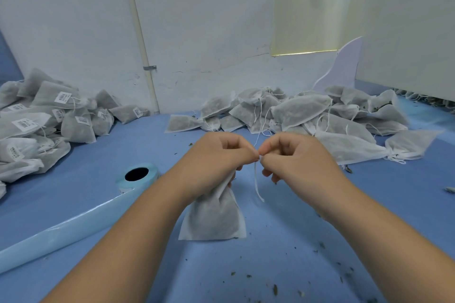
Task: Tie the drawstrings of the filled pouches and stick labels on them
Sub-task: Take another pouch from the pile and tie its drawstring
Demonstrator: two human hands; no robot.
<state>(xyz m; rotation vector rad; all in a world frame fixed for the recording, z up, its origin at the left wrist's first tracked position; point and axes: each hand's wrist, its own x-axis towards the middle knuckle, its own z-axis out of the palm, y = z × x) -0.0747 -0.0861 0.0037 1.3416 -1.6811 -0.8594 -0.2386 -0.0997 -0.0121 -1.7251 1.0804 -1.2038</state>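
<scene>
The left grip [221,155] and the right grip [298,155] are held almost knuckle to knuckle above the middle of the table [283,236], with the fingers of both curled inward. A thin white drawstring [256,181] is pinched between thumb and forefinger of each grip at the point where the two nearly meet. One loose end of it hangs down below the right grip, clear of the table, and another strand runs up and away behind the fingertips. The gathered neck of a filled pouch [214,216] is tucked under the left grip, apparently clasped by its lower fingers, though that contact is hidden by the back of the hand. The pouch stands upright directly beneath the left grip, with its flat bottom edge resting on the table and dark contents showing through the white fabric.

Just to the left of the pouch a label roll [138,176] with a pale blue core lies on the table, and a long strip of backing paper [64,229] trails from it toward the near left edge. At the far left a heap of labelled pouches [49,118] is stacked against the wall [197,32], each bearing a small white barcode sticker. To the far right, behind the right grip, a heap of unlabelled pouches [307,110] is spread out with loose strings. Dark crumbs [274,289] are scattered over the near right part of the table.
</scene>
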